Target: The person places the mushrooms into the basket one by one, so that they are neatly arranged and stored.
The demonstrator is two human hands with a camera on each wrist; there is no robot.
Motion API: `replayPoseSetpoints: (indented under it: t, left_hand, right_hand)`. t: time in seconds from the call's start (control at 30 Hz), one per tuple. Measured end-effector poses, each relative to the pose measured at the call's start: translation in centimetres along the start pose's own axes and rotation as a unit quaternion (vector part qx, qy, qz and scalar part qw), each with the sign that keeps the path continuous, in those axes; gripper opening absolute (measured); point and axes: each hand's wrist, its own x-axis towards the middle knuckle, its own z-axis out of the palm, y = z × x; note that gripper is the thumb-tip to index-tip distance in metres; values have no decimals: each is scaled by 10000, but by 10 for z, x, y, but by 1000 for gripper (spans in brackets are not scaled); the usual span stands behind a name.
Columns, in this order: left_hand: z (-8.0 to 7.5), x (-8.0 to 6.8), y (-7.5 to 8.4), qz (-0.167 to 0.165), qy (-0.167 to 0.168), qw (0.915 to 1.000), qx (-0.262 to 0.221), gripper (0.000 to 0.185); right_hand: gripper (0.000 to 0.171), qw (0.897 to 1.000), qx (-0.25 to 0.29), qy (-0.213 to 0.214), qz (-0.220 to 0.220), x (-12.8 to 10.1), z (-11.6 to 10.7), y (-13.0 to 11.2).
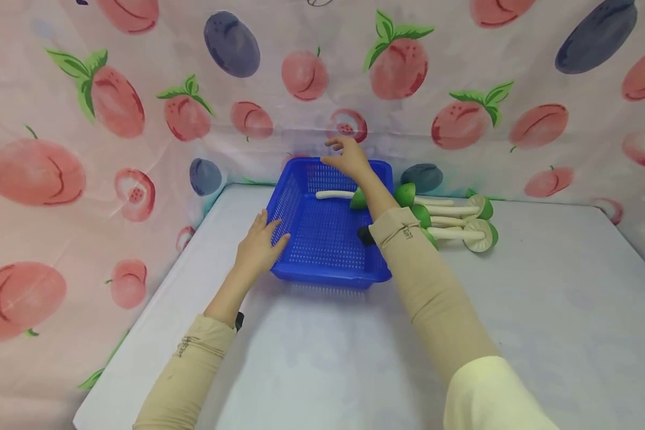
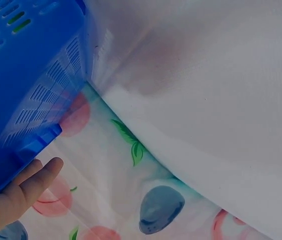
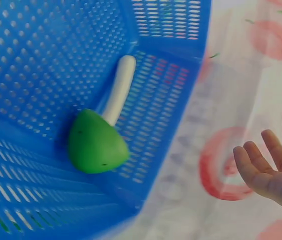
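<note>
A blue plastic basket (image 1: 322,275) with slotted walls stands toward the back of the table. Inside it lies one toy mushroom (image 3: 98,145) with a green cap and white stem. My left hand (image 1: 258,245) is at the basket's left side, thumb and fingers spread right at the rim; its extended fingers (image 2: 43,180) show beside the rim in the left wrist view. Over the basket's back rim hovers my right hand (image 1: 349,158), holding nothing, its fingers spread apart in the right wrist view. My right forearm partly hides the mushroom and the basket's right side.
Several more green-capped mushrooms (image 1: 478,234) lie on the white table (image 1: 559,310) just right of the basket, partly behind my right sleeve. A fruit-print cloth (image 1: 306,77) hangs behind the table and along its left side.
</note>
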Motion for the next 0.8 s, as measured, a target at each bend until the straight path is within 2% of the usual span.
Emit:
replayPoseSetpoints:
  t: [0.23, 0.43, 0.6, 0.7, 0.8]
  left_hand:
    - [-1, 0, 2, -48, -23, 10000, -1, 58]
    - [1, 1, 1, 12, -31, 10000, -14, 58]
    - [1, 2, -1, 18, 12, 10000, 26, 58]
    - [1, 2, -1, 1, 13, 10000, 17, 58]
    - [1, 1, -2, 13, 2, 10000, 7, 58]
  right_hand:
    - [41, 9975, 537, 321, -323, -18, -10, -23]
    - [33, 9878, 1319, 751, -335, -41, -13, -30]
    - [28, 9710, 2270, 734, -113, -69, -16, -28]
    - [25, 9538, 2932, 659, 50, -86, -22, -21]
    - [23, 9398, 3365, 552, 236, -104, -30, -9]
